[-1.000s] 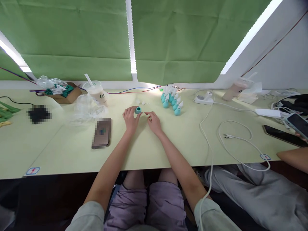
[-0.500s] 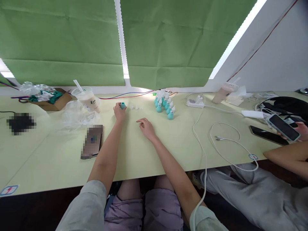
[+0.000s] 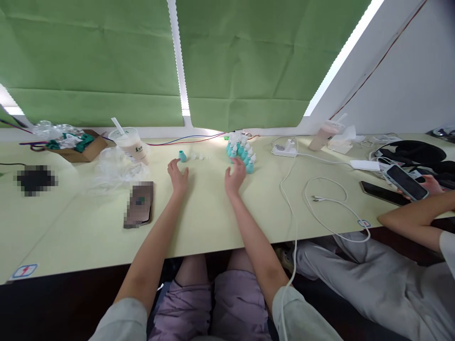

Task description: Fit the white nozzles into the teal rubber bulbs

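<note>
A small teal bottle (image 3: 182, 156) without a cap stands upright on the table. My left hand (image 3: 177, 176) is just in front of it, fingers apart and holding nothing. Small white pieces (image 3: 201, 157) lie in a row to the right of that bottle. Further right stands a cluster of teal bottles (image 3: 250, 167) with white pointed tips. My right hand (image 3: 234, 176) is at the near side of this cluster with its fingers spread and partly covers some bottles. Whether its fingertips touch a bottle I cannot tell.
On the left are a phone (image 3: 140, 204), a plastic bag (image 3: 117, 170), a drink cup (image 3: 130, 144) and a cardboard box (image 3: 80, 148). To the right lie a power strip (image 3: 284, 150) and a white cable (image 3: 307, 208). Another person's hand (image 3: 432, 183) holds a phone (image 3: 407, 182).
My left hand has let go of the teal bottle, which now stands on the table, and drawn back slightly. My right hand has moved right and away from me to the bottle cluster.
</note>
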A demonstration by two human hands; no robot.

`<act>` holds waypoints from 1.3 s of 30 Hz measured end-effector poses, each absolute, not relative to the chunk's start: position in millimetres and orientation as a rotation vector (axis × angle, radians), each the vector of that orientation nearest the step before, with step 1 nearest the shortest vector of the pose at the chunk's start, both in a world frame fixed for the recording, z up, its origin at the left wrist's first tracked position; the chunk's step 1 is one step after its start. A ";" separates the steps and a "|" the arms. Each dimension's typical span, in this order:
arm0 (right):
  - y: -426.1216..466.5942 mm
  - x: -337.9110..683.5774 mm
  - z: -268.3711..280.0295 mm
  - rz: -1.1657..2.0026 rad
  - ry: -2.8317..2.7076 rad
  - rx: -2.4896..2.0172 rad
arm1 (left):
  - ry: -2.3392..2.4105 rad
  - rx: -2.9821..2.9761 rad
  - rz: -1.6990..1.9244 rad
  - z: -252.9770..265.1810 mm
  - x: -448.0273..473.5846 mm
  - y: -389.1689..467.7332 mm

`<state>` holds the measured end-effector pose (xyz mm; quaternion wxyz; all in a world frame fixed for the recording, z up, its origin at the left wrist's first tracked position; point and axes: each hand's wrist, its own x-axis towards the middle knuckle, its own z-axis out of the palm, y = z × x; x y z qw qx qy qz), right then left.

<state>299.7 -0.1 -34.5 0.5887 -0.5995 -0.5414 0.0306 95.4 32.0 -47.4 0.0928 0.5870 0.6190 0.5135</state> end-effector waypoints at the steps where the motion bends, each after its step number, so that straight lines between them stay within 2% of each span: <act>1: 2.3 312.3 -31.6 -0.018 -1.102 -1.433 | 1.800 1.781 1.528 -48.4 96.4 17.7; 5: 19.9 372.6 -23.3 -0.140 -0.879 -1.528 | 1.668 1.822 1.525 -50.9 96.6 -11.4; 10: 30.7 414.3 -11.5 0.142 -1.292 -1.570 | 1.592 1.826 1.509 -47.5 101.4 -0.3; 14: 15.3 379.0 0.5 0.138 -1.303 -1.361 | 1.514 2.013 1.455 -45.6 110.7 -2.2; 17: 3.1 323.5 1.9 0.426 -1.275 -1.114 | 1.463 2.263 1.423 -45.2 115.2 -9.5; 20: -2.1 274.9 -10.0 0.726 -1.304 -1.002 | 1.502 2.399 1.224 -45.3 113.7 -11.2; 26: 2.7 261.6 -42.7 0.912 -1.229 -1.021 | 1.583 2.582 0.853 -43.8 106.0 -7.6; 31: 6.2 270.8 -47.3 0.858 -1.268 -1.066 | 1.615 2.707 0.749 -41.5 109.5 -10.7; 39: 1.7 270.2 -45.6 0.439 -1.367 -1.102 | 1.813 2.607 0.690 -40.6 113.3 -9.4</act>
